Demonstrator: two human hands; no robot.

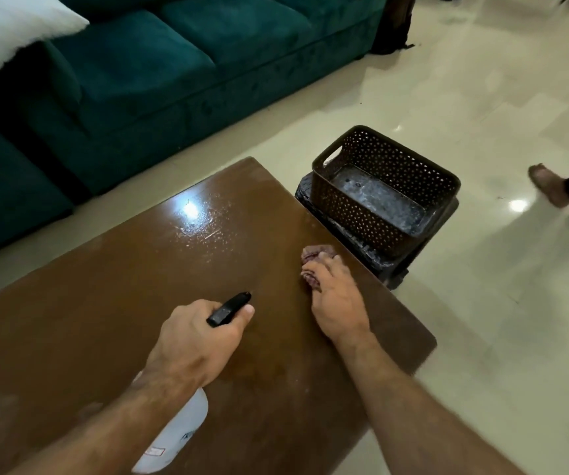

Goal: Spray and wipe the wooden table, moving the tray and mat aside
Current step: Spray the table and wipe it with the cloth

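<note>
The fingers of the left hand (198, 341) were curled tight around the neck of a spray bottle (173, 437), thumb lying along the right side of its black nozzle (230, 308), which pointed toward the upper right over the tabletop. The bottle's white, translucent body showed below the wrist at the lower centre of the frame, mostly hidden by the forearm; a small label near its base was too blurred to read. The fingers of the right hand (336, 305) were pressed together and flat, pinning a crumpled reddish cloth (314, 260) against the wooden table (139, 275) near its right edge. Only the cloth's far and left folds showed beyond the fingertips.

The table filled the centre and lower left: glossy brown, rounded at the corners, with a bright lamp glare and fine speckles, perhaps droplets, toward its upper part. Its lower left portion was cut off by the frame.

Just beside the table's right edge, at centre right, a dark perforated plastic basket (384, 190) with a cut-out handle sat on a black stool (379, 255), tilted slightly, its bottom dull and scuffed. The stool was largely covered by the basket.

A deep green velvet sofa (159, 63) ran across the upper left, with a white cushion (8, 32) at the corner, cut off. The cream tiled floor (482, 97) shone. At the right edge another person's foot (549, 185) and dark trouser leg stood on the tiles, well apart from the table.
</note>
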